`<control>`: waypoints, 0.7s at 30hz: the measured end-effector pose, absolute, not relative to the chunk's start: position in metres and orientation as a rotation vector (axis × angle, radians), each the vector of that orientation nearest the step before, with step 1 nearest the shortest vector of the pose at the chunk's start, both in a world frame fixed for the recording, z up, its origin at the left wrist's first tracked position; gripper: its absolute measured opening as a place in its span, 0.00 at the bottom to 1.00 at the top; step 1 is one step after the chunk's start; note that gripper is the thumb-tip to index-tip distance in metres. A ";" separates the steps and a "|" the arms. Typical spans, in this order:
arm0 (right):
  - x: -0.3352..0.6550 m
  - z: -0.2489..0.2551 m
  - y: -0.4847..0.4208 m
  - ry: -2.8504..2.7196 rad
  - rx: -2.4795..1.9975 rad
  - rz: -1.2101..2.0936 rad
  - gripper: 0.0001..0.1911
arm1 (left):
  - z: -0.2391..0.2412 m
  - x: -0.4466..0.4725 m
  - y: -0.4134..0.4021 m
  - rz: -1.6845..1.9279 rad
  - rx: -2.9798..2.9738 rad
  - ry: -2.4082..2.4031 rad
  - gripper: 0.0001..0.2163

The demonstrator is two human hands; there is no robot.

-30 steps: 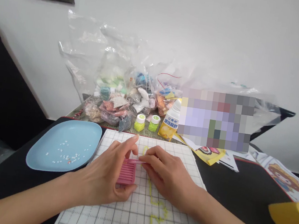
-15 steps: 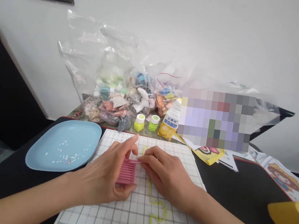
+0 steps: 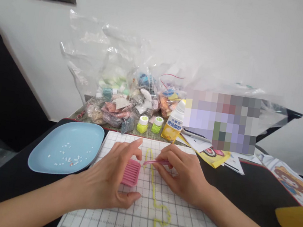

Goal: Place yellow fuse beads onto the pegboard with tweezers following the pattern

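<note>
My left hand [image 3: 113, 174] is curved beside a small pink ridged tray [image 3: 132, 172], covering its left part. The thumb and fingertips are apart, with the tray's visible end between them. Between the thumb and fingers of my right hand [image 3: 183, 170] is a thin pink pen-like tool [image 3: 150, 162], its tip pointing left near the tray's upper right corner. Both hands are over a white gridded board [image 3: 108, 222]. A line of tiny yellow-green beads [image 3: 153, 185] winds down the board between and below the hands.
At left is a light blue plate [image 3: 52, 133] with scattered white bits. Two small jars [image 3: 142, 125] of yellow and green beads, a yogurt bottle [image 3: 174, 122] and bagged beads [image 3: 118, 109] stand behind the board. Papers [image 3: 217, 158] and a yellow object [image 3: 297, 226] lie right.
My right hand has drawn the pink tool back to the right, off the tray. My left fingers have spread slightly, and the tray has tilted to show more of its ridged top.
</note>
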State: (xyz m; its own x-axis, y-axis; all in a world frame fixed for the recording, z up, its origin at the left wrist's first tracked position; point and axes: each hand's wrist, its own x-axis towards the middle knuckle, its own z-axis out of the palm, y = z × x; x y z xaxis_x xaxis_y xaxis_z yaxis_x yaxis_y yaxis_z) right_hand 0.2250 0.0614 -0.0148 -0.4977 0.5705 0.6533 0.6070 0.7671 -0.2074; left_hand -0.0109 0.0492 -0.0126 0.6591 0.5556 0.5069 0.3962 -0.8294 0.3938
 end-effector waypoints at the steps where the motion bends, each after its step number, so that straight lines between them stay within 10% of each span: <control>1: 0.226 -0.016 0.062 -2.220 -0.879 -0.089 0.09 | -0.013 -0.011 0.049 0.919 2.636 0.751 0.50; 21: 0.228 -0.018 0.065 -2.278 -0.848 -0.163 0.12 | -0.003 -0.011 0.046 0.728 2.700 0.649 0.36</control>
State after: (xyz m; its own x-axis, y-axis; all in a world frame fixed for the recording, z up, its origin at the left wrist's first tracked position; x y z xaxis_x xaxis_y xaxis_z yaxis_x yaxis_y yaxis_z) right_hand 0.2279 0.0652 -0.0183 -0.5476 0.5301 0.6474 0.6170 0.7784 -0.1154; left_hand -0.0114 0.0463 -0.0028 0.7734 0.4853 0.4079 0.3496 -0.8632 0.3641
